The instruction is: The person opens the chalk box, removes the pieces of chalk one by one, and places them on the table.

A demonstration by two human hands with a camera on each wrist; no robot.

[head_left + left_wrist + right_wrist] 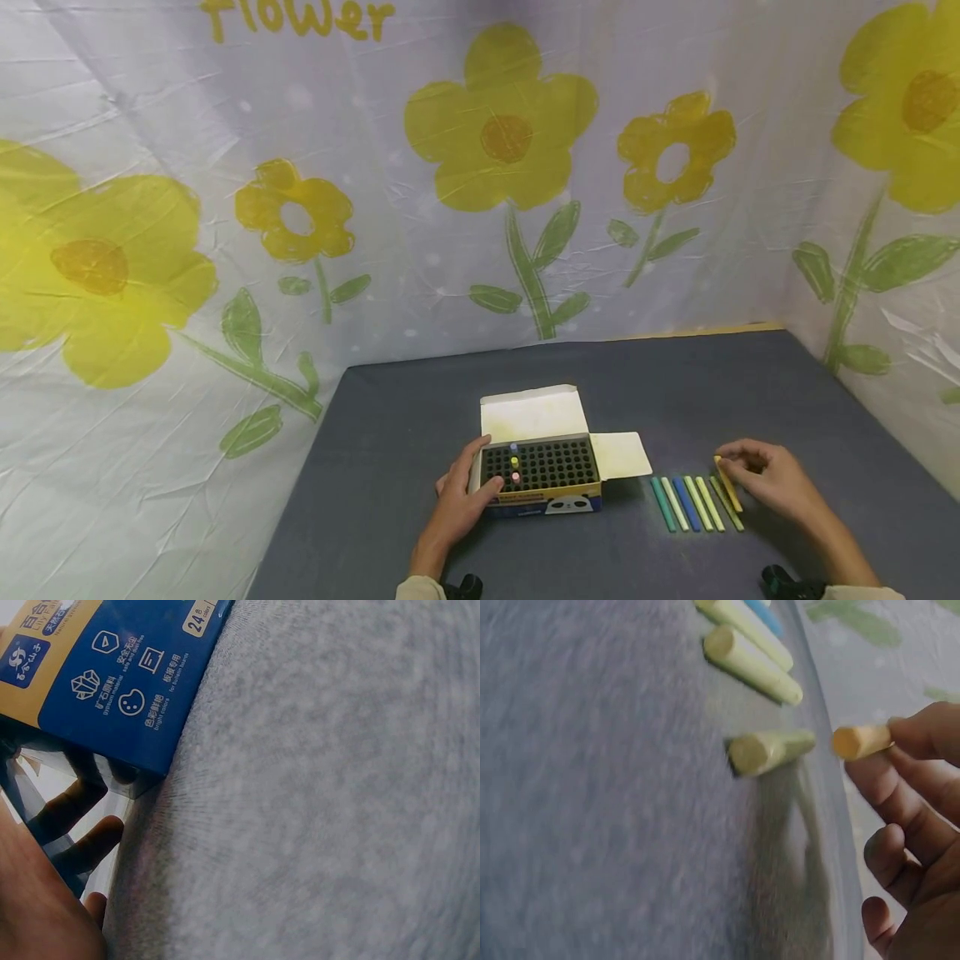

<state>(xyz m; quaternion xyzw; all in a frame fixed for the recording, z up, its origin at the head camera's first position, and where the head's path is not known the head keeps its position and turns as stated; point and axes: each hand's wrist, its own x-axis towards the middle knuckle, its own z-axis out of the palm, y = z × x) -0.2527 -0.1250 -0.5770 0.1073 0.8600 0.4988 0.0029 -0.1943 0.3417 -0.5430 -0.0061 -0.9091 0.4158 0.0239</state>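
While the left hand (456,497) is gripping the open chalk box (536,501) at its left end, thumb and forefinger spread, the right hand (772,479) is pinching an orange chalk stick (731,490) just beside the row of chalk sticks (687,504) lying right of the box.

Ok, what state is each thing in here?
Chalk box: open, gripped by the left hand
Lid: folded back
Side flap: spread outward
Black holder: three chalks set in its holes
Six loose sticks: lying side by side on the table
Yellow-orange stick: pinched in the right hand
Backdrop: hanging, creased
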